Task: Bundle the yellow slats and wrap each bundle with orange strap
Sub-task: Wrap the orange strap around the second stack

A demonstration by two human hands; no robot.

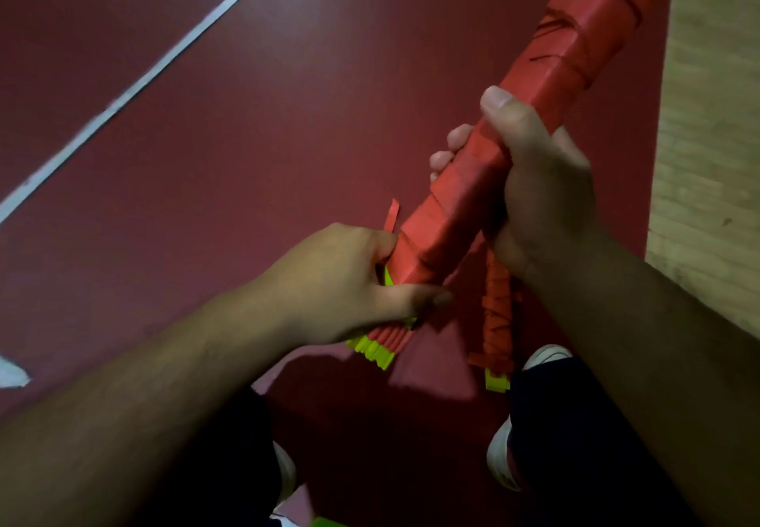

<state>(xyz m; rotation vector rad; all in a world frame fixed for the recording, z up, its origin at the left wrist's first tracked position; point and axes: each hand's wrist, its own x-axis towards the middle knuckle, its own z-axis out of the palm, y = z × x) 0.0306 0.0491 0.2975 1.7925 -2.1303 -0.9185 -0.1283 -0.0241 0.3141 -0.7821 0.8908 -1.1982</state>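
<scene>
Wrapped bundle (575, 45): a long bundle that I hold slanted, its near end low by my left hand and its far end running out of view at the upper right.
Orange strap (448, 214): wound in overlapping turns along nearly the whole wrapped bundle.
Yellow slats (372, 349): bare ends stick out of the bundle's near end, just below my left hand.
Strap tail (390, 216): a short loose end standing up beside the bundle's near end, touching my left knuckles; I cannot tell whether I pinch it.
Left hand (341, 279): closed round the bundle's near end, thumb laid across the wrapped face.
Right hand (543, 189): wrapped tight round the bundle's middle, thumb pointing up along it, fingertips showing on its far side.
Second bundle (495, 312): under the wrapped bundle, by my right wrist, also strapped in orange, with a yellow end showing.
Red floor (246, 135): beneath the bundle, crossed by a white line (140, 82) to its left.
Wooden floor (715, 115): right of the bundle.
White shoe (499, 456): below the bundle's near end, by my dark trousers (555, 423).
</scene>
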